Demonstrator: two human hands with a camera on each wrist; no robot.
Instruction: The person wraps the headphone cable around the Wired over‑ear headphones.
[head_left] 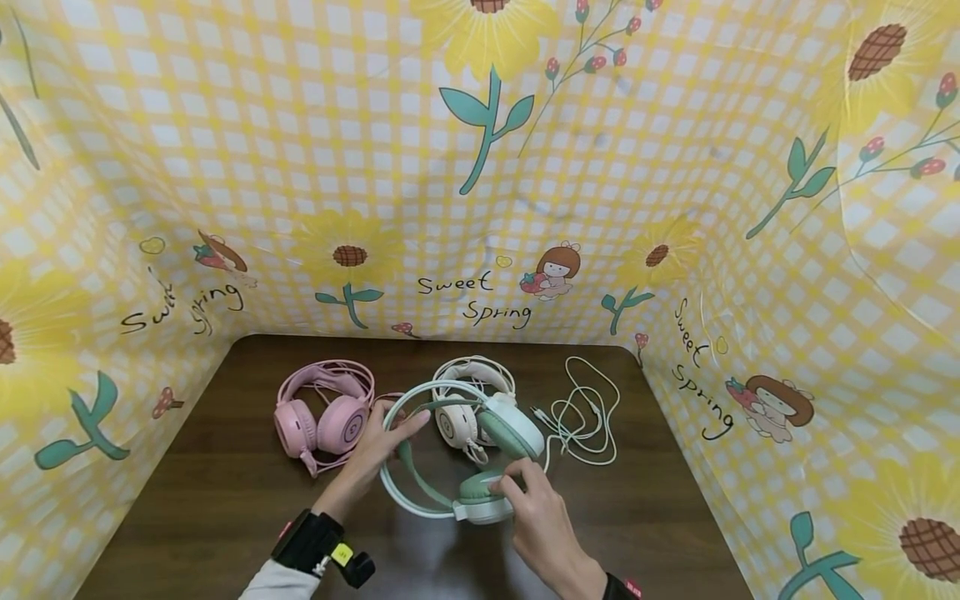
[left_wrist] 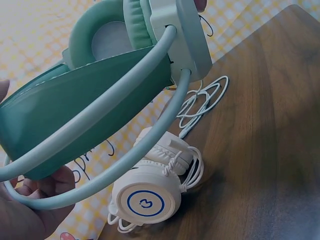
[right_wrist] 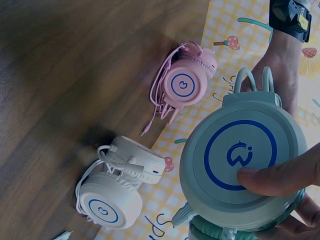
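Note:
Light-green and white headphones (head_left: 517, 421) are held above the table, tilted, with their ear cups toward the right. My left hand (head_left: 367, 450) grips the headband; in the left wrist view its fingers (left_wrist: 61, 181) curl round the thin double bands and the green inner strap (left_wrist: 85, 105). My right hand (head_left: 546, 525) pinches the nearer ear cup (right_wrist: 220, 140). In the right wrist view, the thumb lies on the cup's outer face, over the blue ring logo, and the other fingers go behind it, partly hidden.
Pink headphones (head_left: 345, 423) rest on the dark wooden table (head_left: 202, 508) at the left. White headphones (head_left: 455, 425) stand behind the green pair, partly covered by it. A loosely coiled pale cable (head_left: 592, 429) lies at the right. Patterned yellow check cloth (head_left: 405, 167) walls the back and sides.

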